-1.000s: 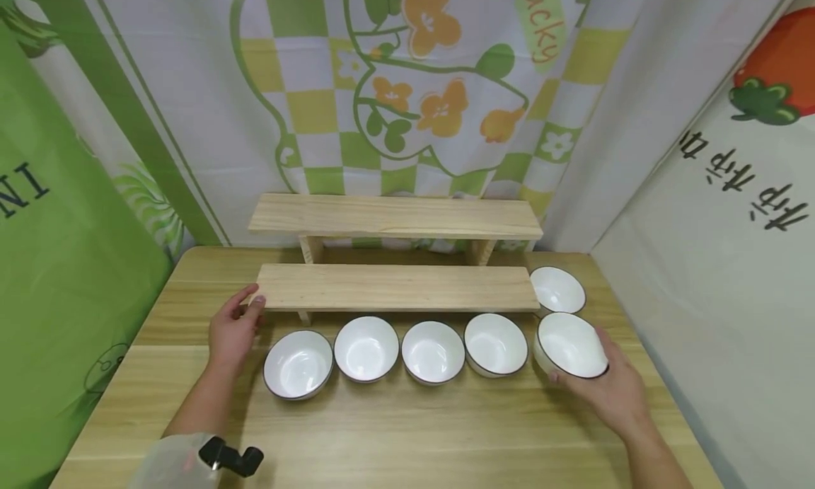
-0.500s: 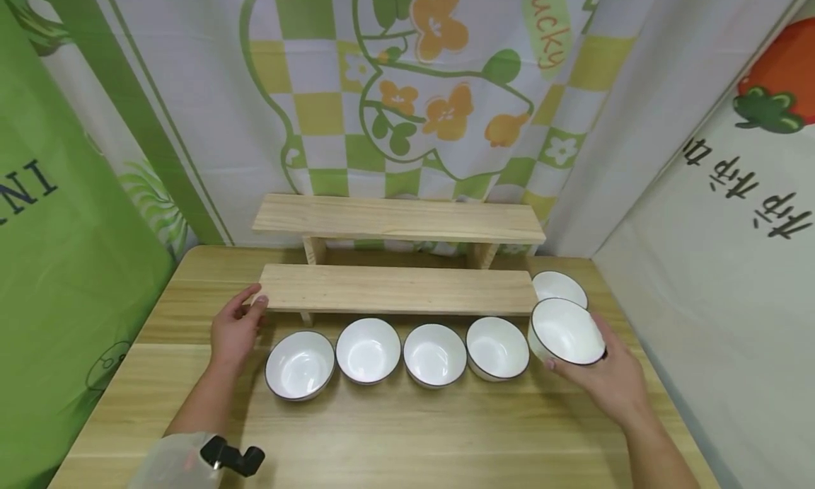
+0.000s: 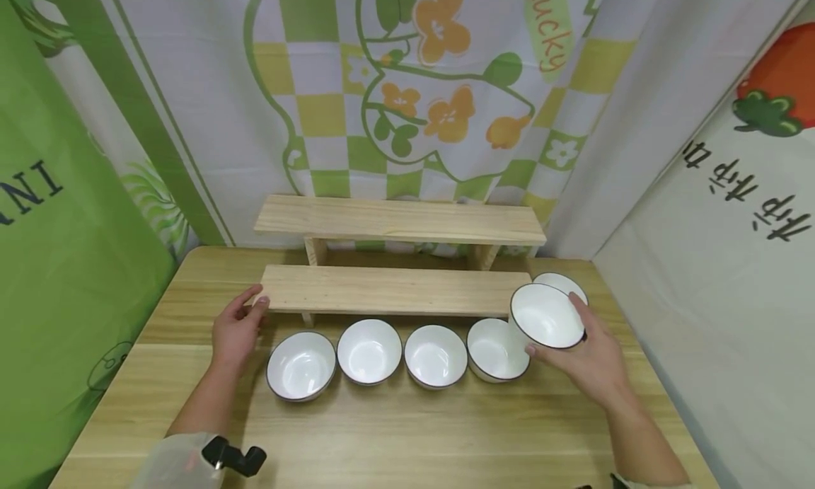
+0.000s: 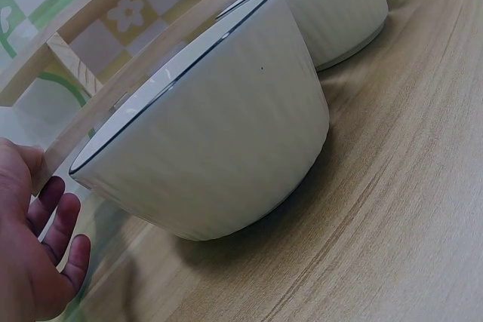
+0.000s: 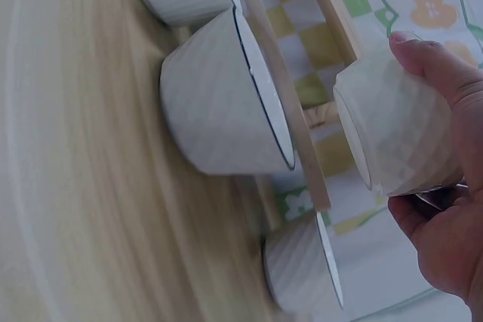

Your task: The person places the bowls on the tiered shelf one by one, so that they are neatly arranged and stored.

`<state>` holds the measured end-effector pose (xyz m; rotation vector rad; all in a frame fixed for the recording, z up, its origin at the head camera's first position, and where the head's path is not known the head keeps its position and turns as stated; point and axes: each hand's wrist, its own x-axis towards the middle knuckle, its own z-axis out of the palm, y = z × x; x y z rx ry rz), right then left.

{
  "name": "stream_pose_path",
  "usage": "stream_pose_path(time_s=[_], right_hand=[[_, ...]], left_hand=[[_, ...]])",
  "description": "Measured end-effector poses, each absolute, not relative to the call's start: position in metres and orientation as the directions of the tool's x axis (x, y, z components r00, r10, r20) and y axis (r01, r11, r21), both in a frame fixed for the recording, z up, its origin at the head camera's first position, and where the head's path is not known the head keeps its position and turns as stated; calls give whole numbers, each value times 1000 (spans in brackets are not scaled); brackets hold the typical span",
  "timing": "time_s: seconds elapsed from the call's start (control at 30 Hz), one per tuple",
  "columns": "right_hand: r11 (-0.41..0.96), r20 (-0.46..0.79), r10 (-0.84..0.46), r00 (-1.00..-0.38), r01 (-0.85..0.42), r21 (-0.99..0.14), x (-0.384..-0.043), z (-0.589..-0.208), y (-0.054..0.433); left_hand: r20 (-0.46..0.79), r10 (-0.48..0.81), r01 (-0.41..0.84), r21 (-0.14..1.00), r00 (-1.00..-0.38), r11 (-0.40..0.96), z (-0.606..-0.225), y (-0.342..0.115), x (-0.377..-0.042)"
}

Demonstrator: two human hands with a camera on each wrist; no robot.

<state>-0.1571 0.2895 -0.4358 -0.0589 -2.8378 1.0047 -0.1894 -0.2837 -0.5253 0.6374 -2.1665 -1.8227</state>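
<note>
My right hand [image 3: 595, 358] grips a white bowl [image 3: 547, 315] with a dark rim, thumb on one side and fingers on the other. The bowl is raised off the table and tilted, in front of the right end of the lower board [image 3: 395, 291] of a two-tier wooden shelf. In the right wrist view the held bowl [image 5: 400, 126] shows its ribbed outside and base. My left hand [image 3: 235, 333] holds the left end of the lower board between thumb and fingers; the left wrist view shows those fingers [image 4: 64, 224] curled beside the board's end.
Several matching bowls stand in a row before the shelf, from the leftmost bowl [image 3: 301, 366] to the rightmost bowl [image 3: 493, 354]. Another bowl [image 3: 563, 282], partly hidden, stands by the shelf's right end. The upper board [image 3: 401, 216] is near the patterned curtain [image 3: 414, 142].
My right hand has lifted the bowl and carried it leftward and farther back, toward the lower board's right end. The left hand keeps its place on the board's left end.
</note>
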Motion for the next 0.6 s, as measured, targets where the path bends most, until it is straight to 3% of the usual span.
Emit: stream_pose_path(time_s=[0.6], right_hand=[[724, 136, -22, -990, -110, -681, -181, -424, 246]], left_hand=[[-95, -479, -157, 983, -872, 92, -528, -283, -192]])
